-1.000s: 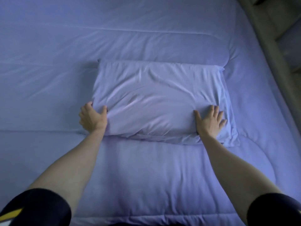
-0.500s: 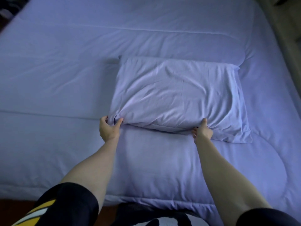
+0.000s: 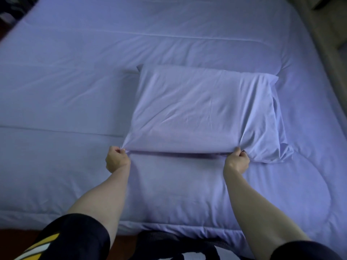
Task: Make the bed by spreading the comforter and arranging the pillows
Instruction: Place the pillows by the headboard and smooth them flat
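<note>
- On top of the comforter, right of its middle, I am seeing the pillow lying flat, with its case drawn taut along the near edge.
- At the pillow's near-left corner, the left hand is pinching the case fabric between curled fingers, a narrow grip on cloth.
- Along the pillow's near edge, short of its right corner, the right hand is pinching the case the same way; half a second ago it was only reaching the edge.
- Between the two hands the pillow's hem is now stretching into a straight line, where earlier it was sagging in folds.
- Right of the right hand, a loose flap of the case is bunching on the comforter.
- Near the pillow's far side, the comforter is lying smooth across the bed.
</note>
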`<action>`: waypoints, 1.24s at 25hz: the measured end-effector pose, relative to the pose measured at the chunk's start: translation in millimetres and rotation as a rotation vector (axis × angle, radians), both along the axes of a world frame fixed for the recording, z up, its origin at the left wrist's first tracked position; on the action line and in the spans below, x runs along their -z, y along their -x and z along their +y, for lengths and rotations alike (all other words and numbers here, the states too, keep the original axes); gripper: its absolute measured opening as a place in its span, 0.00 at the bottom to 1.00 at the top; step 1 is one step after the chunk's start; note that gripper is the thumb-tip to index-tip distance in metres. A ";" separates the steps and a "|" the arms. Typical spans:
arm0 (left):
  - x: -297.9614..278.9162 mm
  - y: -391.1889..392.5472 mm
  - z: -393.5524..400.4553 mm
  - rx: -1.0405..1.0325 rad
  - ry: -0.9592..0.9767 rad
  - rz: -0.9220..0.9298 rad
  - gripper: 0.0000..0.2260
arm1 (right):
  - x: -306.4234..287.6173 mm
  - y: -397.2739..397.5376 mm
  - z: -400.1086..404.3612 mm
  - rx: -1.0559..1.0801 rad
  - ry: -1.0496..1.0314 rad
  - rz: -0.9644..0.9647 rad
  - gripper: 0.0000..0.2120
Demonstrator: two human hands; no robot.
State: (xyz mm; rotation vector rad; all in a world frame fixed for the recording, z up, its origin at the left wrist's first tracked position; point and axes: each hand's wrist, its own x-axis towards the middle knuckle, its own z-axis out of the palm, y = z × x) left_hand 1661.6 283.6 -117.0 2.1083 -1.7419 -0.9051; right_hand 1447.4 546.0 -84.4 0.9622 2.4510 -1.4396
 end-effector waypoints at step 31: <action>3.8 249.3 -32.8 1.164 0.359 -0.388 0.31 | 32.2 187.2 -54.8 -1.186 -0.792 0.327 0.33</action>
